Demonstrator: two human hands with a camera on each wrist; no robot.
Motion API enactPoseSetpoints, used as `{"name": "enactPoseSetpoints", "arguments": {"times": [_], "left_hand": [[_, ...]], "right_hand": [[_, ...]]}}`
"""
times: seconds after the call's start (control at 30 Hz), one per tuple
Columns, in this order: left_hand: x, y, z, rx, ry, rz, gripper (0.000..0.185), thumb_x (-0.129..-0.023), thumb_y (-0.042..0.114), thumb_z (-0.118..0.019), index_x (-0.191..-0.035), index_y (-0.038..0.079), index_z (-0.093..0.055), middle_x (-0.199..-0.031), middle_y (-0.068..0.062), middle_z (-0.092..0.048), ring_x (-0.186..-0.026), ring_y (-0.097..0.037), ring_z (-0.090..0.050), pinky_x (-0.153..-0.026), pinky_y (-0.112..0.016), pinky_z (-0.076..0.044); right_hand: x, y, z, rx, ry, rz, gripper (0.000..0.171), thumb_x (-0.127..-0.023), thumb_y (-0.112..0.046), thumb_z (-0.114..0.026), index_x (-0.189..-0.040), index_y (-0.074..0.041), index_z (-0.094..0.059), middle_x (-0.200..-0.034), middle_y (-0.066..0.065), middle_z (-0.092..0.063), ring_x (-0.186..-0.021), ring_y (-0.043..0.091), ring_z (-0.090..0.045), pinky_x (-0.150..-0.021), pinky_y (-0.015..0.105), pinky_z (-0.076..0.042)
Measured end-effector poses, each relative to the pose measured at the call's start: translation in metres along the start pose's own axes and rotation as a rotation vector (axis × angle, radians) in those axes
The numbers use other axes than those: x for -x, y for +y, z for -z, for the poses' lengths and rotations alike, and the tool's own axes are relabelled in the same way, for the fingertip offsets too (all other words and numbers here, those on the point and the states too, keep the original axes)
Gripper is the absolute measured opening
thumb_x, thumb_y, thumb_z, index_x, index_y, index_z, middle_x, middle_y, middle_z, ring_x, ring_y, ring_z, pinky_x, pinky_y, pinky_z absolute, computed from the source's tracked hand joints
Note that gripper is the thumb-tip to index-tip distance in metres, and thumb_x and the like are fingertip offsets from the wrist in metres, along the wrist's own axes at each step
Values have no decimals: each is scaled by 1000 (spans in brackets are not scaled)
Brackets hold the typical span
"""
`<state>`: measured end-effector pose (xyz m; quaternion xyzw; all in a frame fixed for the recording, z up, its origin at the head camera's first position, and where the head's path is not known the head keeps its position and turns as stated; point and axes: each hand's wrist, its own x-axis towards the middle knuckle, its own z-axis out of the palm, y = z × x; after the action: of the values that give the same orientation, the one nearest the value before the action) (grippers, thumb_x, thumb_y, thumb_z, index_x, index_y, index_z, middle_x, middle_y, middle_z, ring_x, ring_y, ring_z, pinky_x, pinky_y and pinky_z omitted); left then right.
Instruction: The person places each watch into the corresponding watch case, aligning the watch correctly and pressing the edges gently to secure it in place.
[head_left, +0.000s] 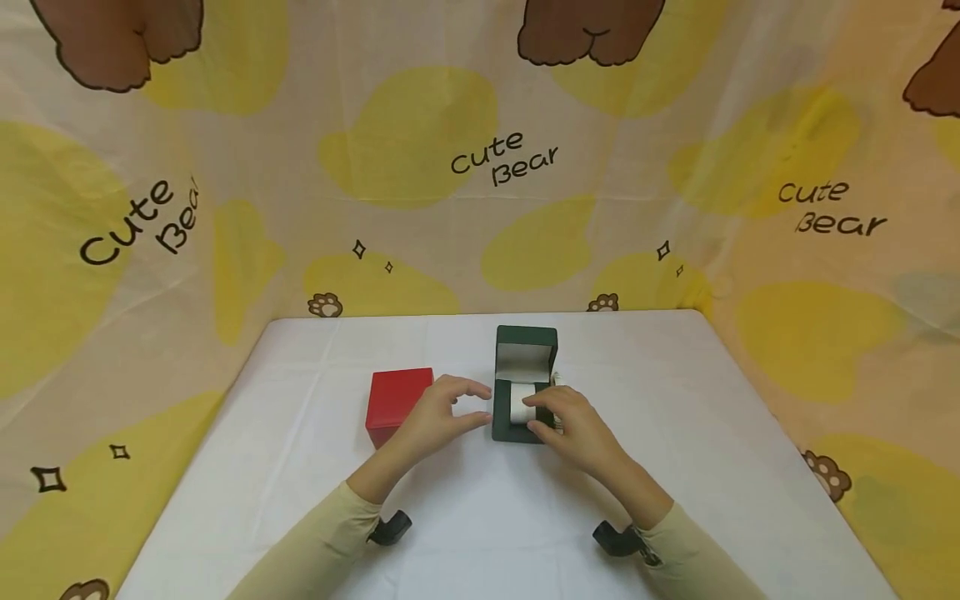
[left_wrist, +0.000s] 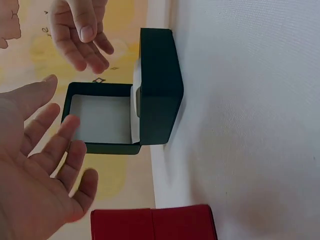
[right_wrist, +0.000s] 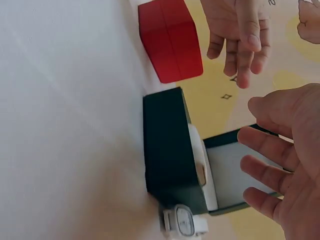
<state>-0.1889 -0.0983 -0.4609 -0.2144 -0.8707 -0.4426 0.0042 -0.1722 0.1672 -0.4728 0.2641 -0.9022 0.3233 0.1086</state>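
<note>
A dark green box (head_left: pixel 525 433) stands open on the white table (head_left: pixel 697 433), its lid (head_left: pixel 527 350) upright and a white cushion (head_left: pixel 519 403) inside. My left hand (head_left: pixel 480 404) hovers open just left of the box, holding nothing. My right hand (head_left: pixel 534 415) is open over the front of the box, its fingertips at the cushion; whether they touch it I cannot tell. A white watch (right_wrist: pixel 185 222) lies on the table against the box's right side. A shut red box (head_left: pixel 397 398) sits left of my left hand. The wrist views show both palms (left_wrist: pixel 35 180) (right_wrist: pixel 295 150) empty.
A yellow bear-print cloth (head_left: pixel 420 167) hangs behind and round the sides of the table. The table's far edge (head_left: pixel 487 317) runs just behind the green box. Black camera mounts (head_left: pixel 392 527) sit on both wrists.
</note>
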Motion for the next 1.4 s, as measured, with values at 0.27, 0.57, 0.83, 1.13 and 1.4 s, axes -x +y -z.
{"name": "enactPoseSetpoints", "arguments": {"times": [0.27,0.57,0.83,1.13,1.4], "left_hand": [[-12,1,-16,-38,-22,-3,37,-87,29,-82,-122,20,-73,-125,4,-69,-121,-19,-55,-99,-48,-50],[-29,-2,-33,-136,-57,-47,42,-87,26,-82,-125,16,-71,-129,-1,-68,-124,-24,-52,-105,-51,-42],[-43,-6,-44,-225,-89,-19,50,-84,29,-84,-130,17,-68,-130,-2,-68,-123,-26,-52,-101,-49,-41],[-56,-13,-51,-305,-133,13,55,-83,35,-85,-131,16,-68,-128,-3,-68,-119,-24,-52,-100,-46,-40],[-59,-11,-50,-356,-159,35,59,-81,36,-87,-133,17,-67,-127,-2,-67,-118,-23,-52,-97,-43,-40]], "right_hand": [[11,20,11,-8,43,-3,35,-87,-14,-82,-121,-11,-73,-119,2,-72,-119,27,-63,-101,53,-50],[16,42,15,-17,51,-68,35,-86,-12,-82,-120,-9,-73,-120,4,-72,-121,30,-62,-103,53,-49],[20,50,18,-7,59,-129,35,-87,-13,-82,-121,-8,-73,-121,5,-72,-121,31,-62,-103,55,-49],[20,60,15,-36,9,-233,37,-90,-18,-79,-125,-9,-71,-125,8,-71,-126,33,-60,-107,55,-46],[19,69,12,-52,-4,-234,39,-88,-16,-80,-125,-6,-71,-124,10,-71,-126,36,-60,-107,56,-45]]}}
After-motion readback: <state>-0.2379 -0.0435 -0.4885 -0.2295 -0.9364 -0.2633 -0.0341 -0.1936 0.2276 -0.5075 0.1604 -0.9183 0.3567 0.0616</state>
